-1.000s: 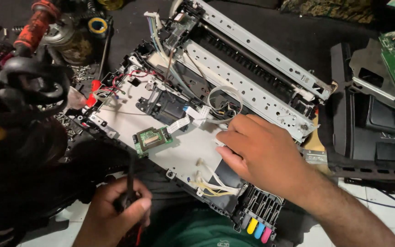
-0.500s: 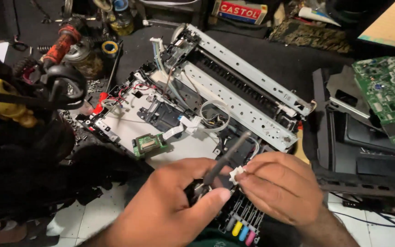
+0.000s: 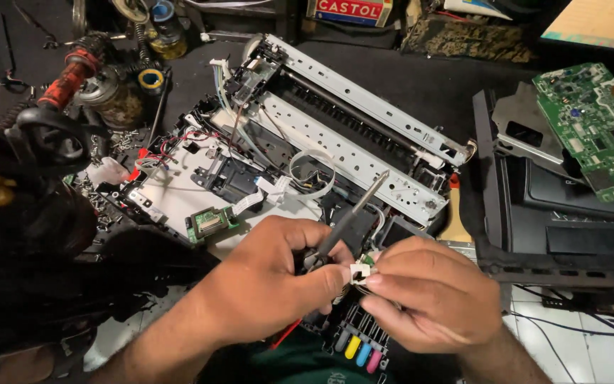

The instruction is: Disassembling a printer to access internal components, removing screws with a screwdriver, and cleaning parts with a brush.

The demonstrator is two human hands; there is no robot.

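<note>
Both hands are low over the front edge of the opened printer (image 3: 335,135), and they meet almost knuckle to knuckle. The left hand (image 3: 271,288) has its fingers curled tight round the dark handle of a screwdriver (image 3: 346,220), whose shaft slants up and away toward the printer's long metal rail (image 3: 364,99). The right hand (image 3: 428,299) sits just beside it, thumb and forefinger pressed together on a small white connector (image 3: 359,272), pinching it right at the left thumb's tip; the other right fingers are folded under, and how they lie is hard to tell from here. A speck of green shows just above the connector, possibly a tiny board, though it is too small to be sure. Straight below the hands, at the printer's near corner, four coloured ink tubes (image 3: 358,347) poke out: grey, yellow, blue, pink. Left of the hands, on the printer's pale base plate, sits a little green circuit board (image 3: 209,222) with a flat white ribbon cable running off it. Well off to the printer's right, a larger green circuit board (image 3: 595,128) lies on a black plastic cover (image 3: 570,220).
</note>
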